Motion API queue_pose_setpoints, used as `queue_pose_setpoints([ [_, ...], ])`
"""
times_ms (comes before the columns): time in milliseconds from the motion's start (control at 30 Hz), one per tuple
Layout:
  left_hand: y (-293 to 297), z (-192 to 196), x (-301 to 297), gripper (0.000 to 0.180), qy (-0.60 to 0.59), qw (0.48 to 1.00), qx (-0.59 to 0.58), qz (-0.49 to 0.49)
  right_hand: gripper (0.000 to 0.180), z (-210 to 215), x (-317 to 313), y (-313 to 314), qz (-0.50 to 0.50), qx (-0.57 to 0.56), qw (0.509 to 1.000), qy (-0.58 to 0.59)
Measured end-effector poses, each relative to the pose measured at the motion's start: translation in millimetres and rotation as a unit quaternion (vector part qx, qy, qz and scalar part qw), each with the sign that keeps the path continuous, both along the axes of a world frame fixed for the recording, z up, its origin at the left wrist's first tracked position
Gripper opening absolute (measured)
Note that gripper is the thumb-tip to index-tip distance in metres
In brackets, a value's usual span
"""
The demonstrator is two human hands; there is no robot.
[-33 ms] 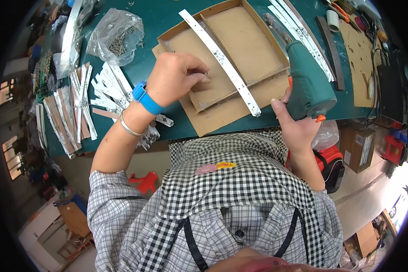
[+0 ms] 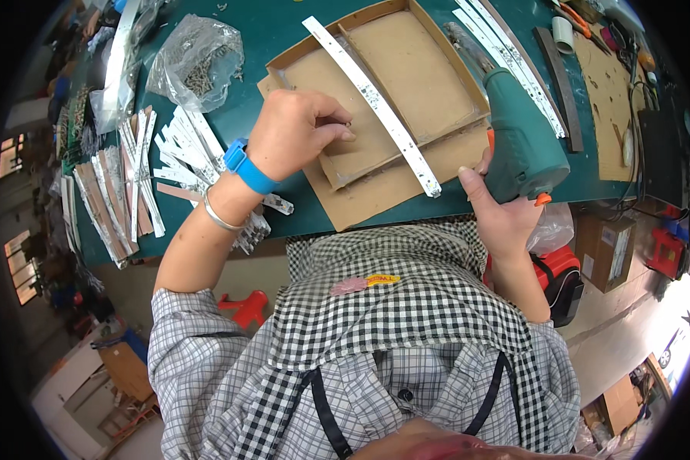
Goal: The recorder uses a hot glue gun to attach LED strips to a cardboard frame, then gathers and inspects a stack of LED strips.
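Observation:
My left hand hovers over the left part of a shallow cardboard tray, thumb and forefinger pinched together. A tiny dark thing shows at the fingertips, too small to name. A narrow white metal strip lies slantwise across the tray, its near end reaching past the tray's front wall. At the tray's right, my right hand is closed round the rear of a green power drill. The drill's dark nose points away from me, and its body partly hides my fingers.
A clear bag of screws sits at the far left. Nearer lie piles of white strips and brown-and-white strips. More long strips lie right of the drill, beside a dark bar and a white cup.

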State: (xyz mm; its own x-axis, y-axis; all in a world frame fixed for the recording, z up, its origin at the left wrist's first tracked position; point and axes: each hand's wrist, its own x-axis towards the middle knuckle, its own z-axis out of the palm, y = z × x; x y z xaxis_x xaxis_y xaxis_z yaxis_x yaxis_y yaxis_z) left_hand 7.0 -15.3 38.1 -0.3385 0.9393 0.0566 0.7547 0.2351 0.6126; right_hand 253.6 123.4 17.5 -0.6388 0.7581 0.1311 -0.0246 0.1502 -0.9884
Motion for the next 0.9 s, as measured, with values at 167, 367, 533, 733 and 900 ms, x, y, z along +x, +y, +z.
queue_pose_setpoints([
  [167, -2.4, -7.3, 0.5, 0.011, 0.012, 1.0, -0.019, 0.005, 0.043, -2.9, 0.4, 1.5, -0.001, -0.006, 1.0, 0.01],
  [367, 0.6, -7.5, 1.5, 0.014, 0.014, 0.998, -0.055, -0.018, 0.045, -4.2, -0.6, 6.0, 0.014, 0.018, 0.999, 0.029],
  [533, 7.3, -10.7, 8.7, 0.017, -0.04, 0.994, -0.071, -0.078, 0.027, -0.1, -1.6, 3.4, -0.004, -0.04, 0.999, 0.026],
  [733, 11.8, -20.5, 17.4, 0.014, 0.035, 0.993, -0.053, -0.098, 0.027, -0.8, 0.8, 4.0, 0.003, -0.037, 0.999, 0.028],
  [900, 8.4, -2.4, 21.4, 0.019, 0.022, 0.997, -0.032, -0.073, 0.024, 2.1, -0.5, 7.2, -0.001, -0.047, 0.999, 0.021],
])
